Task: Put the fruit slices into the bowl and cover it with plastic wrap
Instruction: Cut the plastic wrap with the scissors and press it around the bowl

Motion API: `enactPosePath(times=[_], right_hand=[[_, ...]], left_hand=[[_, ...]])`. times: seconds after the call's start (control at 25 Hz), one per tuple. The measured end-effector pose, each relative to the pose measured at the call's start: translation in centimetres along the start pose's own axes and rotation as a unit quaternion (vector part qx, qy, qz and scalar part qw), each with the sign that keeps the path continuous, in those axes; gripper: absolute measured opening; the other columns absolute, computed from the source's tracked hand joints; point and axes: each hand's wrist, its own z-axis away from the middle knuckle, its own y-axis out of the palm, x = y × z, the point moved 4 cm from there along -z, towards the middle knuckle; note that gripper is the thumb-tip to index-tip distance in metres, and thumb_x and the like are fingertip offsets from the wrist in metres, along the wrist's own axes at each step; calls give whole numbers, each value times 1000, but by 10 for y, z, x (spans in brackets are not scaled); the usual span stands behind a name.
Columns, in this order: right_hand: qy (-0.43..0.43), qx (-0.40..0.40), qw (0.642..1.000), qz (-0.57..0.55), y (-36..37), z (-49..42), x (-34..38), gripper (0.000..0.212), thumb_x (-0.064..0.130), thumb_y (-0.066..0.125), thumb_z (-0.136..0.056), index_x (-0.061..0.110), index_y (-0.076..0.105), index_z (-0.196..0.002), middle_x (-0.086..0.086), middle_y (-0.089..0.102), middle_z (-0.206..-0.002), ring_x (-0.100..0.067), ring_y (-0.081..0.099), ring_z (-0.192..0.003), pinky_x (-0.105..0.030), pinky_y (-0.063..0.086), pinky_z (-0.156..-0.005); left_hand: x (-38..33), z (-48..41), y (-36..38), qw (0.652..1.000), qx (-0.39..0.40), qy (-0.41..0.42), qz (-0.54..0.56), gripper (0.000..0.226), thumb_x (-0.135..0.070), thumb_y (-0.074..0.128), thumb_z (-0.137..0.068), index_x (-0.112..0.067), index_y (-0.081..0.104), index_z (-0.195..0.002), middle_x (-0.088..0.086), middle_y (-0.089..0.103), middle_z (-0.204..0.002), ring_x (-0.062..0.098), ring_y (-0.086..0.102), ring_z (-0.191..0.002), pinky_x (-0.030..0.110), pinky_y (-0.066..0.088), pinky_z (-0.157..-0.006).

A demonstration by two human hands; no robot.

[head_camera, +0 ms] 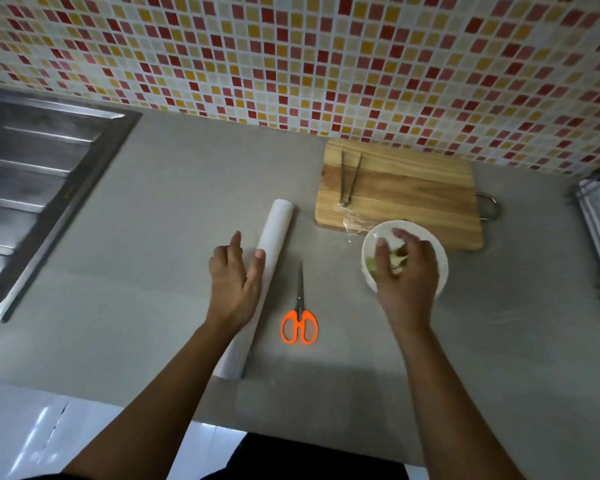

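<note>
Two hands split the work: my right hand (407,271) spreads loose fingers over the pale green fruit slices (397,259) in the round white bowl (440,258), gripping nothing I can tell, while my open, empty left hand (234,275) touches the long white plastic wrap roll (278,223), lying lengthwise away from me on the desk.

Both forearms are bare, no sleeves, rings or watch on the left hand (234,282) or right hand (407,271).
</note>
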Motion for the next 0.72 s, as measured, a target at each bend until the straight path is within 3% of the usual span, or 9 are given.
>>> enactPosePath(times=[0.08,0.12,0.16,0.24,0.36,0.48,0.56,0.64,0.72], right_hand=[[87,-59,994,-34,-28,-46,-40,40,36,53,-88,5,59,-112,-15,61,-99,-23,58,-88,-22,36,-76],[145,-50,987,-40,-33,-63,-63,44,40,50,-89,3,57,-114,-18,63,-104,-28,60,-95,-22,35,-76],[188,-18,981,-36,-32,-74,-85,47,42,47,-91,2,56,-114,-19,63,-109,-30,60,-100,-22,34,-74],[223,91,970,-30,-18,-82,-112,50,47,38,-94,2,55,-112,-18,63,-112,-32,58,-105,-23,33,-74],[250,197,945,-79,-8,-69,-127,61,60,26,-86,14,57,-111,-11,63,-114,-29,59,-105,-33,43,-85],[340,180,911,-149,-24,-39,-154,74,80,26,-64,29,52,-112,-4,62,-118,-28,58,-111,-47,45,-99],[413,157,880,-174,-35,-8,-174,84,86,27,-54,31,52,-113,-6,67,-111,-25,65,-100,-43,52,-88],[450,174,854,-195,-43,14,-185,82,89,27,-51,31,54,-103,-1,74,-87,-17,71,-76,-32,56,-68],[424,219,867,-146,-46,12,-192,94,96,22,-51,29,58,-107,-4,73,-99,-21,69,-92,-41,54,-85]], left_hand=[[-33,-3,18,996,2,46,72,60,-59,30,-89,-20,52,-129,-6,54,-112,7,51,-102,18,35,-89],[-46,-1,38,993,38,26,110,55,-60,29,-87,-24,58,-118,-9,61,-104,6,57,-96,21,40,-87],[-55,4,65,985,86,-14,146,51,-61,29,-88,-27,59,-111,-8,65,-101,7,61,-96,27,44,-91],[-61,20,116,965,178,-98,169,54,-57,26,-93,-20,56,-117,5,65,-114,20,60,-110,39,41,-102],[-70,33,156,933,213,-171,233,71,-65,24,-87,-12,57,-121,15,67,-115,29,60,-111,45,41,-104],[-78,16,165,907,178,-210,319,62,-61,27,-91,-17,68,-106,14,72,-99,22,69,-94,34,54,-86],[-84,1,168,898,196,-208,334,55,-53,26,-97,-20,70,-97,9,73,-86,17,70,-78,26,54,-67],[-86,-14,171,905,225,-205,295,52,-52,28,-98,-15,63,-108,9,71,-96,23,67,-90,36,52,-81],[-88,-22,172,908,269,-194,254,51,-50,31,-97,-15,69,-101,10,72,-97,27,65,-94,40,48,-89]])
